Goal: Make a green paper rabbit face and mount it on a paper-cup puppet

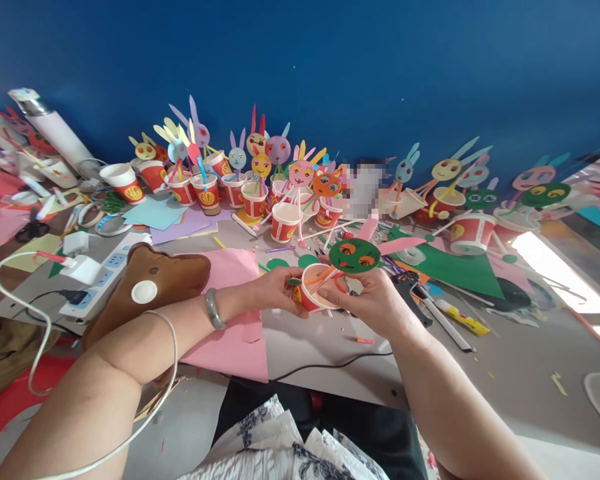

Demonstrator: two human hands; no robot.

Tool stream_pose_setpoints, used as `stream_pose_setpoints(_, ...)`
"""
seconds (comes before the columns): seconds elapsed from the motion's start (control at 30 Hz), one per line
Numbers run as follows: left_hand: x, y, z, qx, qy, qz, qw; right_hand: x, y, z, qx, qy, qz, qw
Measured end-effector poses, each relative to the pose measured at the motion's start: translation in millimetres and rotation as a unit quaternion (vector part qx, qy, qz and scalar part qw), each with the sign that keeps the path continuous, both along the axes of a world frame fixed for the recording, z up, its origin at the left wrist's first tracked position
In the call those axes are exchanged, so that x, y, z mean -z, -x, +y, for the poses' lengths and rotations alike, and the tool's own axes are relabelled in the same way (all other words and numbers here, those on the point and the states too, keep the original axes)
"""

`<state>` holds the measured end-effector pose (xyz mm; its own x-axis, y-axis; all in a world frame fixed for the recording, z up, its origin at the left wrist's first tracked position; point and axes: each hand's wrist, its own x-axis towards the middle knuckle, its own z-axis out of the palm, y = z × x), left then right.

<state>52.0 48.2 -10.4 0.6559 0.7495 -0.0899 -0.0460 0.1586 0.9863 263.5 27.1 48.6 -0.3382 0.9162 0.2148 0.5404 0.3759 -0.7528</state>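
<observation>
- Left hand [274,289]: grip clenched on the red paper cup [307,299], fingertips at its rim; grey bangle [215,309] on the wrist.
- Right hand [376,303]: grip grasping the same cup from the opposite side.
- Red paper cup: between the two grips, tipped on its side, held above the surface [330,343]; orange strips inside.
- Green paper face [354,256]: pink ears, just above the right grip.
- Pink paper sheet [230,267]: beneath the left grip.
- Brown pouch [170,277]: beside the left forearm.
- Finished cup figures [285,220]: well beyond both grips.
</observation>
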Motion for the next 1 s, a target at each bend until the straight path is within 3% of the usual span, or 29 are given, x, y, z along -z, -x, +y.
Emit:
stream_pose_setpoints(0.2,5.9,-1,2,-0.003,0.026,-0.018,0.999,7.3,-3,1,0.062,-0.034,0.030,0.997)
stream_pose_setpoints(0.53,2.7,-2,-2,-0.001,0.042,-0.019,0.999,8.9,-1,1,0.062,-0.047,0.034,0.996)
stream_pose_setpoints(0.73,-9.5,2,-6,0.001,-0.051,-0.007,0.999,6.6,3,-12,0.072,-0.138,0.031,0.987)
stream_pose_setpoints(0.87,-4.8,1,-4,0.005,-0.106,-0.020,0.994,-1.9,6,-18,0.035,-0.194,-0.007,0.980)
stream_pose_setpoints(1.0,-0.2,-1,-5,0.001,-0.103,-0.016,0.995,-4.1,4,-19,0.025,-0.234,-0.032,0.971)
